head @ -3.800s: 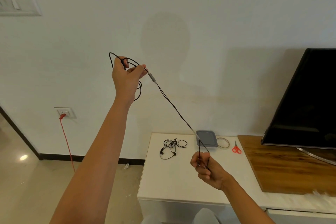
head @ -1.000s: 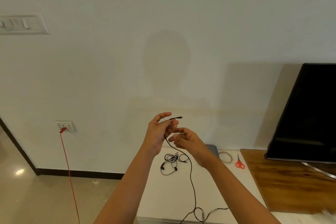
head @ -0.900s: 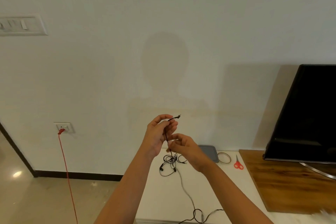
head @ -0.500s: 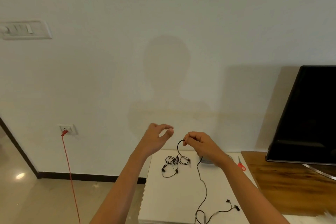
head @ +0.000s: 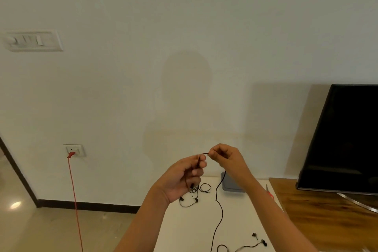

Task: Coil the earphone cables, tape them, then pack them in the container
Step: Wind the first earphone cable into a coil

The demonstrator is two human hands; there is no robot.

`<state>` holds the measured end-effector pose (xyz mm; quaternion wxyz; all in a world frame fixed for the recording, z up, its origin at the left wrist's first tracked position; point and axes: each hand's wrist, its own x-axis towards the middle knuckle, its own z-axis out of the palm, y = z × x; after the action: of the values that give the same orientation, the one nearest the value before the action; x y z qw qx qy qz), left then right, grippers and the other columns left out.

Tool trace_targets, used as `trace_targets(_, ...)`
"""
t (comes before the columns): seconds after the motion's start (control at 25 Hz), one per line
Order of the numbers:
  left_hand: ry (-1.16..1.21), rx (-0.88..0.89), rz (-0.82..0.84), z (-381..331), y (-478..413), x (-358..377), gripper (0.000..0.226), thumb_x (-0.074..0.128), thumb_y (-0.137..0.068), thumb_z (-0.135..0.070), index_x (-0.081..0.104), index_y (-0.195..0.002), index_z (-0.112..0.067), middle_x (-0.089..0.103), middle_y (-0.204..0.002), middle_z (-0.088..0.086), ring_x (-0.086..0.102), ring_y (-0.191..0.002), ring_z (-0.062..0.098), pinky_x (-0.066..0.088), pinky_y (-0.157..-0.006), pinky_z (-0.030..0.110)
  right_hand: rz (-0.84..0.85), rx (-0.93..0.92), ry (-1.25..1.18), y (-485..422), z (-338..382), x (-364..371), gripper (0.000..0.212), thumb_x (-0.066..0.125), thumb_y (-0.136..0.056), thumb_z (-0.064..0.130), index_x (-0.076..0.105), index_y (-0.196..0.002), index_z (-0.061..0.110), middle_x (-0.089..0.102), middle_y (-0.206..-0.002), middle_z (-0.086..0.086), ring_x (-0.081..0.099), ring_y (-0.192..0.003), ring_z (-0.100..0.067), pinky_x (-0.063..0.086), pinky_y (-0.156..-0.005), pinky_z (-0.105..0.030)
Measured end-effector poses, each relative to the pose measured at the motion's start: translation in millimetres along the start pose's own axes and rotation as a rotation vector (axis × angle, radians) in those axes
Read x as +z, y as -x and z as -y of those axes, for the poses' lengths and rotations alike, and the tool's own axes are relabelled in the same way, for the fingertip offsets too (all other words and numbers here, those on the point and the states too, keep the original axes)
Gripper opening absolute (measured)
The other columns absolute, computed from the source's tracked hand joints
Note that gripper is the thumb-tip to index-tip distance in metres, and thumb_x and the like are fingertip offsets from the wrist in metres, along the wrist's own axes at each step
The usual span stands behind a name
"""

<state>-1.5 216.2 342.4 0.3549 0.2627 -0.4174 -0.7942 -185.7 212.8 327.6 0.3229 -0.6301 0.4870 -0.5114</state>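
Behind your hands, low in the centre of the frame, a tangled spare earphone lies on the white cabinet top. The grey container sits just right of it against the wall, and red scissors are half hidden by your right forearm. A television on a wooden board fills the lower right. A red cord hangs from the wall socket at lower left. The cabinet's left edge gives onto open floor. Your left hand curls its fingers round the black earphone cable, and your right hand pinches it just beside. The rest trails down to the earbuds at the bottom edge.
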Motion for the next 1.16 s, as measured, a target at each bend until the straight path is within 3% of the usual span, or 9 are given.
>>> trace_targets(0.12, 0.134, 0.178, -0.115, 2, 0, 8, 0.018, 0.039, -0.100, -0.006, 0.056, -0.093, -0.007, 0.069, -0.080, 0.006, 0.066, -0.067, 0.015, 0.050, -0.048, 0.019, 0.042, 0.124, -0.084, 17, -15, 25, 0.025, 0.054, -0.095, 0.012, 0.070, -0.076, 0.019, 0.061, -0.060, 0.006, 0.046, -0.050, -0.005, 0.036, -0.050, -0.019)
trace_targets(0.2, 0.185, 0.269, -0.171, 0, 0, 7, 0.018, 0.040, -0.101, -0.008, 0.056, -0.091, -0.006, 0.068, -0.076, 0.006, 0.072, -0.089, 0.030, 0.061, -0.068, 0.038, 0.121, 0.182, -0.064, 39, -19, 36, 0.027, 0.049, -0.098, 0.018, 0.069, -0.079, 0.013, 0.064, -0.063, 0.000, 0.049, -0.051, -0.009, 0.039, -0.050, -0.020)
trace_targets(0.28, 0.128, 0.320, -0.231, -3, 0, -1, 0.021, 0.038, -0.102, -0.007, 0.056, -0.093, -0.005, 0.064, -0.071, 0.005, 0.068, -0.102, 0.037, 0.057, -0.082, 0.052, 0.178, 0.216, -0.043, 61, -19, 41, 0.032, 0.047, -0.099, 0.022, 0.068, -0.080, 0.006, 0.065, -0.064, -0.002, 0.052, -0.052, -0.012, 0.042, -0.051, -0.021)
trace_targets(0.4, -0.058, 0.326, -0.334, -2, 0, -16, 0.023, 0.038, -0.103, -0.011, 0.061, -0.099, -0.005, 0.070, -0.078, 0.009, 0.066, -0.107, 0.037, 0.051, -0.093, 0.054, 0.228, 0.249, 0.003, 86, -12, 42, 0.033, 0.049, -0.097, 0.023, 0.068, -0.076, 0.007, 0.066, -0.062, -0.003, 0.053, -0.049, -0.013, 0.044, -0.051, -0.023)
trace_targets(0.56, -0.408, 0.233, -0.291, 7, 11, -25, 0.025, 0.042, -0.102, -0.013, 0.065, -0.096, -0.008, 0.075, -0.096, 0.012, 0.068, -0.106, 0.025, 0.051, -0.085, 0.046, 0.244, 0.151, 0.095, 96, 19, 31, 0.024, 0.055, -0.093, 0.020, 0.066, -0.073, 0.011, 0.061, -0.056, 0.002, 0.051, -0.047, -0.008, 0.042, -0.050, -0.018)
trace_targets(0.76, -0.586, 0.073, -0.014, 19, 20, -14, 0.025, 0.046, -0.100, -0.013, 0.070, -0.099, -0.004, 0.072, -0.095, 0.012, 0.068, -0.098, 0.025, 0.049, -0.091, 0.050, 0.149, -0.097, 0.329, 66, 48, 12, 0.021, 0.059, -0.091, 0.024, 0.066, -0.074, 0.015, 0.058, -0.056, 0.002, 0.044, -0.048, -0.004, 0.037, -0.050, -0.019)
trace_targets(0.96, -0.437, 0.021, 0.029, 23, 23, 1, 0.031, 0.039, -0.100, -0.007, 0.069, -0.089, -0.007, 0.071, -0.100, 0.023, 0.065, -0.107, 0.038, 0.048, -0.091, 0.052, 0.033, -0.001, 0.139, 24, 37, -6, 0.016, 0.078, -0.076, 0.024, 0.068, -0.073, 0.012, 0.068, -0.070, -0.004, 0.059, -0.062, -0.008, 0.051, -0.062, -0.024)
trace_targets(1.04, -0.301, 0.063, 0.008, 23, 24, 3, 0.031, 0.038, -0.100, -0.007, 0.067, -0.088, -0.006, 0.070, -0.103, 0.026, 0.065, -0.107, 0.040, 0.047, -0.091, 0.057, 0.007, 0.087, 0.071, 18, 24, -7, 0.017, 0.079, -0.075, 0.023, 0.068, -0.073, 0.011, 0.063, -0.062, 0.000, 0.052, -0.054, -0.004, 0.045, -0.052, -0.017)
trace_targets(1.16, -0.149, 0.143, -0.005, 19, 21, 6, 0.028, 0.039, -0.100, -0.008, 0.063, -0.088, -0.004, 0.068, -0.111, 0.025, 0.064, -0.110, 0.039, 0.049, -0.087, 0.061, 0.034, 0.223, -0.123, 32, -6, 10, 0.016, 0.062, -0.090, 0.012, 0.068, -0.075, 0.014, 0.056, -0.054, 0.009, 0.042, -0.050, -0.009, 0.035, -0.047, -0.016)
